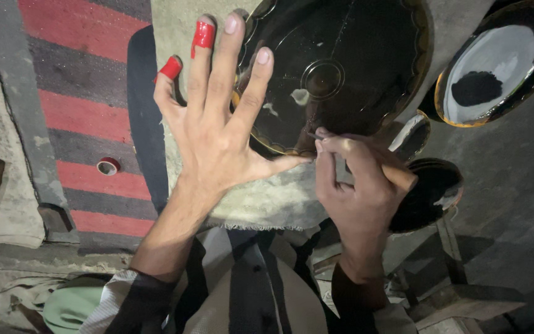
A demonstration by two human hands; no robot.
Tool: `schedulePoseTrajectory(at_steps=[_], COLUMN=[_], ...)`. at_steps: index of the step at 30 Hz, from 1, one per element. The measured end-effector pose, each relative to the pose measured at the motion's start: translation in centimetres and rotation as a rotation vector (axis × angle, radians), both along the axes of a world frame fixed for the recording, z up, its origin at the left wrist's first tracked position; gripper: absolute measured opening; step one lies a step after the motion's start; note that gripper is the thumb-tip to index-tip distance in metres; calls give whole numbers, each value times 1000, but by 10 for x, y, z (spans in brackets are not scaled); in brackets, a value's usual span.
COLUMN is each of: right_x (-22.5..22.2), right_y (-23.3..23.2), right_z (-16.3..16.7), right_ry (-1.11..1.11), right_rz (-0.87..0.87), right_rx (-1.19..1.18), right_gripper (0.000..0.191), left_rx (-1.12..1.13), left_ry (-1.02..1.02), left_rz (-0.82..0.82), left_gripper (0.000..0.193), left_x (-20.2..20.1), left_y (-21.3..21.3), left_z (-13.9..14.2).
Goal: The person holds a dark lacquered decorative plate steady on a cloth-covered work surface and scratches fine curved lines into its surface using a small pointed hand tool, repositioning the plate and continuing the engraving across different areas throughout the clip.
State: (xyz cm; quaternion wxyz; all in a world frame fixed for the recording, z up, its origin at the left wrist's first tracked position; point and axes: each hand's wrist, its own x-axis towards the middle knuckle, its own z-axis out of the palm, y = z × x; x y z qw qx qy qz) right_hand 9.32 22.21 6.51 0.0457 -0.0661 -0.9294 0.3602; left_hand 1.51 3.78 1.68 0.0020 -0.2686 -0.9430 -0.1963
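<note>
Head view is looking straight down on a dark round plate (341, 68) with a scalloped gold rim, lying on a pale cloth (267, 198) just ahead of both hands. The left hand (217, 130) is spreading flat, fingers splayed and gripping nothing; its fingertips are resting on the plate's left edge while the thumb is reaching across toward the right hand, nearly touching it. Red tape (203, 34) is wrapping two of its fingers. The right hand (356, 185) is closing around a thin tool (397, 173), whose long axis is running from the hand's right side up-left toward the plate's near rim, tip meeting the rim just beyond the knuckles. So the right hand is the nearer one to the working edge. Farther right of that hand, a second plate (502, 62) is lying tilted. A tape roll (108, 166) is sitting well left of the left wrist.
</note>
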Motion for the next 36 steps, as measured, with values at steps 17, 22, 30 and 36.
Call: schedulePoseTrajectory(at_steps=[17, 22, 30, 36], right_x=[8, 17, 17, 34], right_y=[-2, -1, -7, -39], right_z=[6, 7, 23, 55], right_ry=[-54, -50, 63, 273], right_rz=[20, 20, -71, 384], right_rx=[15, 24, -426, -1373], right_gripper=[14, 15, 5, 9], left_rx=[24, 25, 91, 310], left_ry=[1, 1, -15, -299], left_rz=[10, 10, -35, -107], left_gripper=[110, 108, 109, 105], left_x=[-1, 0, -2, -8], left_y=[1, 1, 4, -40], left_z=[1, 2, 15, 17])
